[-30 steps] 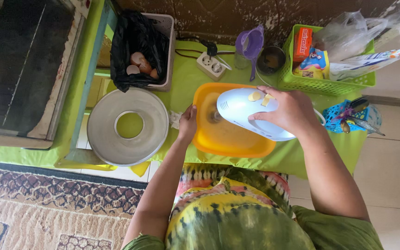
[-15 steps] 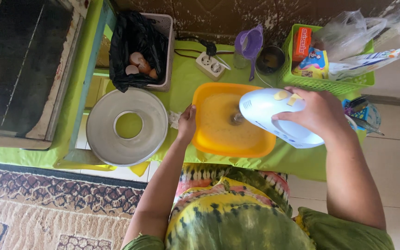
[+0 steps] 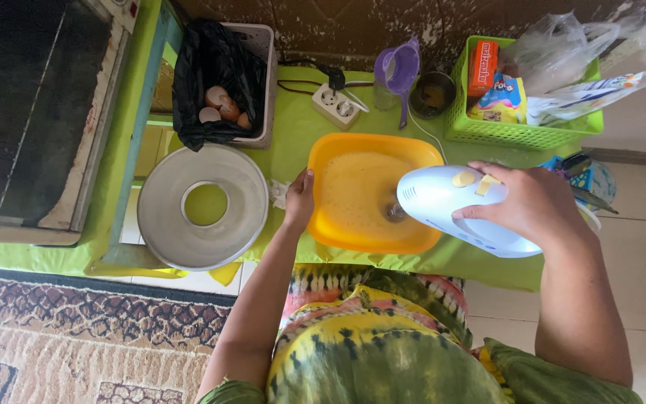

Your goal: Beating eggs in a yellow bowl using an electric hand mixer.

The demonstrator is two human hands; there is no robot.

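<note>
The white hand mixer [image 3: 457, 217] has a smooth, glossy plastic shell, and the orange tub [image 3: 371, 193] under it is smooth plastic too, holding a pale, matt batter. The ring mould [image 3: 202, 206] looks like dull, brushed metal; the surface [image 3: 293, 120] wears a smooth green cloth, while the rug [image 3: 76, 337] is rough and woven

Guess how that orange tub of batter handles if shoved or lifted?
The orange tub looks like thin plastic, so probably flexes when lifted. Batter inside would likely slosh. The left hand braces its rim, suggesting it may slide on the green cloth.
</note>
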